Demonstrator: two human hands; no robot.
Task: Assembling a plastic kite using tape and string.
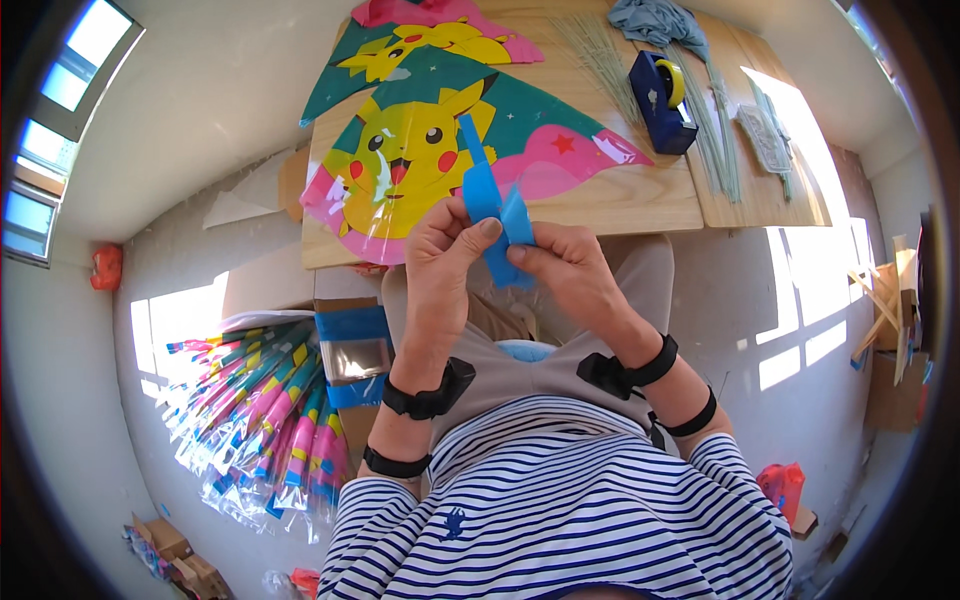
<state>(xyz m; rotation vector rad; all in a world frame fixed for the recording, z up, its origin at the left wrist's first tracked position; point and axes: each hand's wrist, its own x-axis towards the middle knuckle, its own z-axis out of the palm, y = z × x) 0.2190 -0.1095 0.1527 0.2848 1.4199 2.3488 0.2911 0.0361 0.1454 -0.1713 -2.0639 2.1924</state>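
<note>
— We have the blue strip point(497, 222) pinched between both hands, just above our lap and at the near edge of the counter point(640, 200). Our left hand point(440, 255) has its grip clenched on the strip's left part, thumb on top; our right hand point(562, 265) grips the folded lower end between thumb and fingers.

— Agreed. The upper tail of the strip stands free over the yellow-and-green cartoon kite point(440, 140) lying flat on the counter. That's where we see the risk: if the strip is sticky, which we cannot tell, the loose tail could fold onto itself or catch the kite's plastic film.

— And the fold between our thumbs looks creased already. Pulling the two hands apart unevenly could twist or tear it, we'd judge.

— The blue tape dispenser point(662, 100) sits well apart, farther back on the counter beside the thin green sticks point(600, 60), so nothing there is in the way.

— Down on the floor to our left, the bundle of wrapped kites point(265, 410) lies clear of our elbows.
</note>
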